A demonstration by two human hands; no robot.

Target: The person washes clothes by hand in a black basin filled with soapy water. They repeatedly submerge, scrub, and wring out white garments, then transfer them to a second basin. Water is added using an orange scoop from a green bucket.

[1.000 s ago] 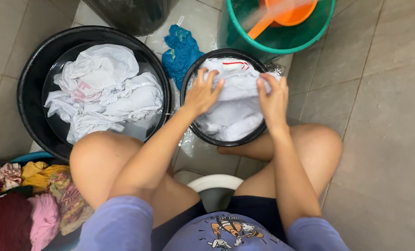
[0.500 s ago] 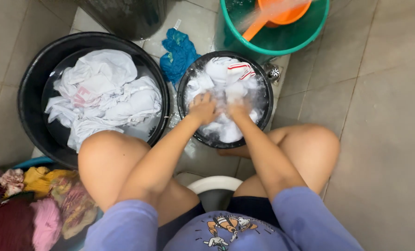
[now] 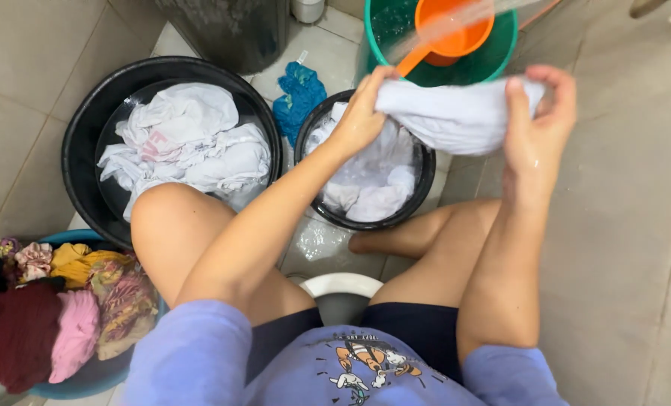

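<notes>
Hands: left hand (image 3: 362, 120) and right hand (image 3: 537, 124) each pinching wet white cloth garment (image 3: 456, 113) | stretched above small round black plastic basin (image 3: 418, 203)

A white wet cloth (image 3: 456, 116) is stretched level across the upper middle of the frame, pinched at its left end by the left hand (image 3: 362, 120) and at its right end by the right hand (image 3: 537, 124). It hangs above the small black basin (image 3: 350, 219), which holds more white laundry (image 3: 373, 188) in soapy water.

The person wears a lilac short-sleeved cartoon-print shirt (image 3: 350, 368), dark shorts (image 3: 418, 331), bare legs.
</notes>
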